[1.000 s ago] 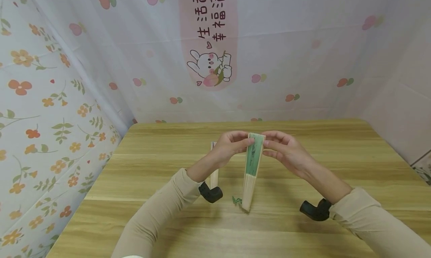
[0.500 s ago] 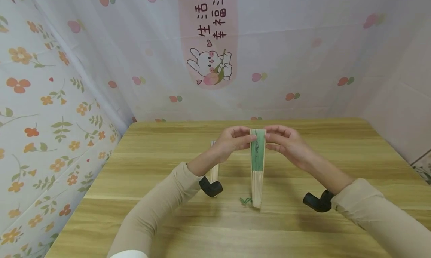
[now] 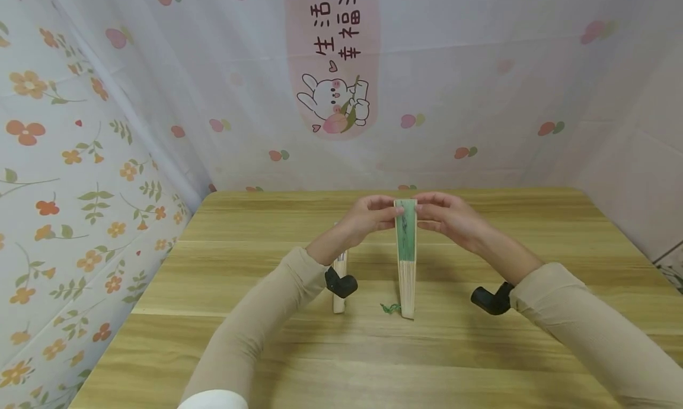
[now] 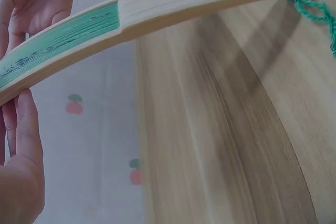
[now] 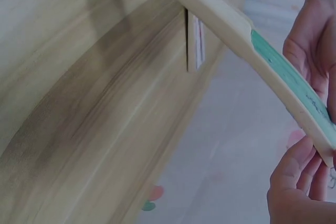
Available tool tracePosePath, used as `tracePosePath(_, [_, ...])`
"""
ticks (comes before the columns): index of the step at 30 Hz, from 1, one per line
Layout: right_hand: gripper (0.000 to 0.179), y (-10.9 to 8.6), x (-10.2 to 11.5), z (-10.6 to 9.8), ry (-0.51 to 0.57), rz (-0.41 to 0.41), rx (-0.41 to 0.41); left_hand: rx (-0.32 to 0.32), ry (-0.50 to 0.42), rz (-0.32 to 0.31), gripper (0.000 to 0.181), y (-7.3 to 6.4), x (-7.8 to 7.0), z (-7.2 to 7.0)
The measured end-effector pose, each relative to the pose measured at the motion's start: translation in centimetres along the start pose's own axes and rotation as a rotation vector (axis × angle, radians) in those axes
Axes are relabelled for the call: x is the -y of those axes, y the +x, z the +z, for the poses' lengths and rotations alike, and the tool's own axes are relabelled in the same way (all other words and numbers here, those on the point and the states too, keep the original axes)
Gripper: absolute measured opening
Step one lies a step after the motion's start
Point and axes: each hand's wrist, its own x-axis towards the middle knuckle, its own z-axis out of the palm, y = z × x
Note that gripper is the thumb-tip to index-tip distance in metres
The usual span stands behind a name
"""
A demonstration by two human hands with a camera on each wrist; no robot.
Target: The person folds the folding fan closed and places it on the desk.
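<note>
A folded hand fan (image 3: 407,237) with green cloth and pale ribs stands nearly upright in the head view. My left hand (image 3: 368,219) pinches its green upper end from the left, thumb on the near face. From the other side my right hand (image 3: 453,219) pinches the same end. The fan is closed, its folds packed between two guard sticks, as the left wrist view shows. A green cord (image 4: 310,9) hangs at its narrow end, close over the tabletop. Behind my left wrist lies a second folded fan (image 3: 339,302), white with pale ribs, partly hidden.
The wooden table (image 3: 240,338) ends at a back edge before a curtain (image 3: 229,101) printed with fruit and a rabbit. A flowered cloth (image 3: 80,219) hangs on the left. Black wrist mounts (image 3: 491,299) stick out below both wrists.
The green fan has swung from a slight tilt to nearly upright, and both hands have moved a little toward the back with it. More of the second fan's lower end shows.
</note>
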Motion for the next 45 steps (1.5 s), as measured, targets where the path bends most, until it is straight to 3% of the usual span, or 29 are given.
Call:
tracePosePath(9, [0.048, 2.3, -1.6, -0.8, 0.014, 0.051, -0.039, -0.102, -0.06, -0.032, 0.036, 2.3, 1.9, -0.6])
tracePosePath(16, [0.046, 3.9, -3.2, -1.4, 0.045, 0.075, -0.102, -0.168, -0.114, -0.023, 0.036, 3.8, 3.4, -0.7])
tracePosePath(18, [0.046, 4.1, -3.7, -1.7, 0.038, 0.086, -0.109, -0.18, -0.088, -0.022, 0.035, 4.1, 3.7, -0.8])
tracePosePath(25, [0.046, 5.0, -5.1, -2.3, 0.006, 0.094, -0.074, -0.217, 0.136, -0.011, 0.035, 4.7, 4.3, -1.1])
tracePosePath(38, [0.044, 6.5, -7.3, -2.6, -0.009, 0.145, -0.112, -0.22, 0.263, -0.001, 0.034, 5.9, 6.4, -1.4])
tracePosePath(45, [0.045, 7.0, -8.1, -2.6, 0.023, 0.179, -0.11, -0.225, 0.298, -0.048, 0.034, 6.0, 7.4, -2.1])
